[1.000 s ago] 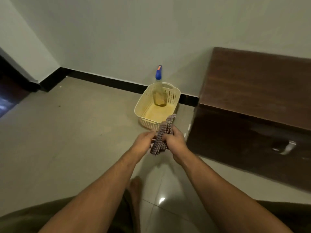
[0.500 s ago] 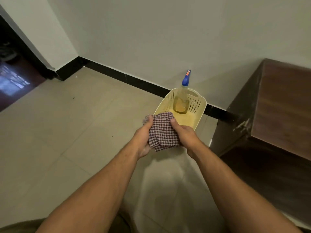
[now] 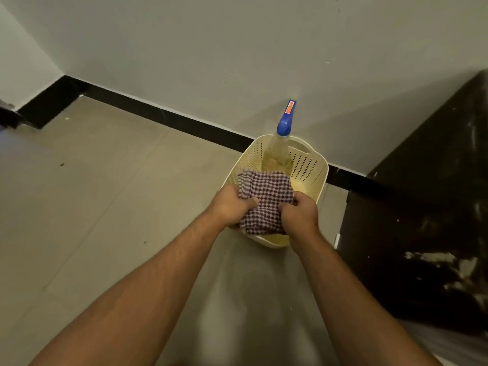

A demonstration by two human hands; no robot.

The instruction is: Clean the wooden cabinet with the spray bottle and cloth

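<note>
A folded purple-and-white checked cloth (image 3: 266, 198) is over the near half of a cream plastic basket (image 3: 310, 167) on the floor. My left hand (image 3: 229, 207) grips the cloth's left edge, and my right hand (image 3: 299, 212) grips its right edge. A spray bottle (image 3: 280, 149) with yellowish liquid and a blue nozzle stands upright in the basket's far end, just beyond the cloth. The dark wooden cabinet (image 3: 422, 220) stands at the right, its side facing the basket.
A pale wall with a black skirting board (image 3: 163, 114) runs behind the basket. Beige floor tiles (image 3: 92, 207) spread to the left and toward me. A dark doorway corner shows at the far left.
Both hands have carried the cloth forward and down over the basket, and the cloth is now folded flatter. The view has swung left, so less of the cabinet top shows.
</note>
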